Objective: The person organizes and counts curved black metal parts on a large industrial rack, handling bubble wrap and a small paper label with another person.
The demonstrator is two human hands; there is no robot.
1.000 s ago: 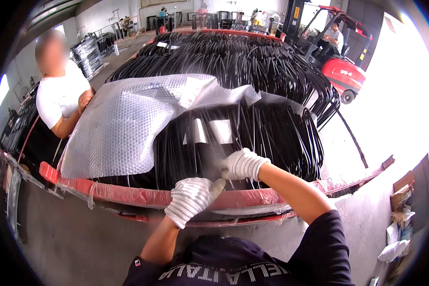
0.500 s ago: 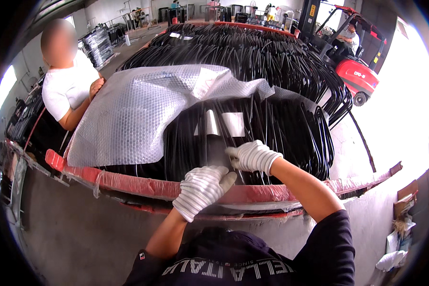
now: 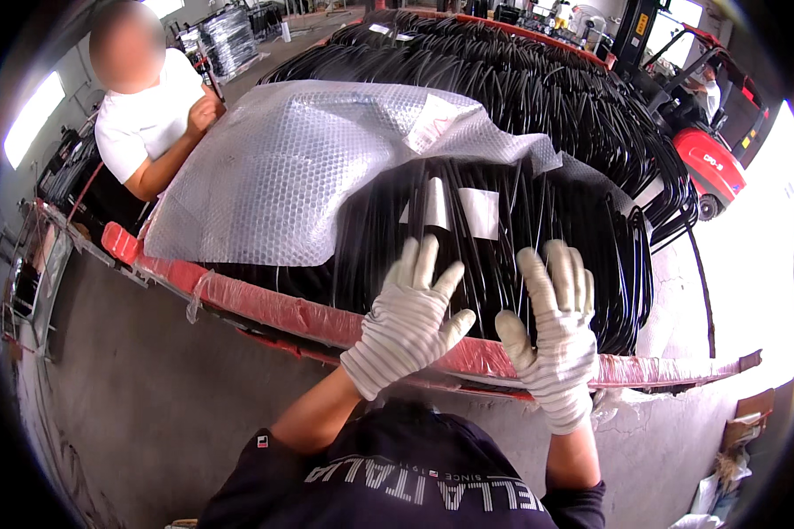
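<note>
A dense row of thin, curved black strips (image 3: 494, 278) lies in front of me. My left hand (image 3: 406, 322), in a white striped glove, is open with its fingers spread at the near side of the strips. My right hand (image 3: 551, 326), gloved alike, is open a little to the right, fingers pointing away from me. Both seem to rest on or hover just over the strips; contact cannot be made out for certain. Neither holds anything. Beyond them lies a white paper sheet (image 3: 479, 213) among the strips. Bubble wrap (image 3: 256, 176) covers the strips' left part.
A red rail (image 3: 300, 319) wrapped in clear film runs along the near edge. At the left, a person in a white shirt (image 3: 141, 119) stands beside the load. A red forklift (image 3: 707, 163) with a seated driver is at the far right. More black strips (image 3: 573, 97) fill the rows behind.
Both hands have opened out flat. My right hand has moved right and nearer, away from the left, which has shifted slightly right. The whole view has shifted as my head moved.
</note>
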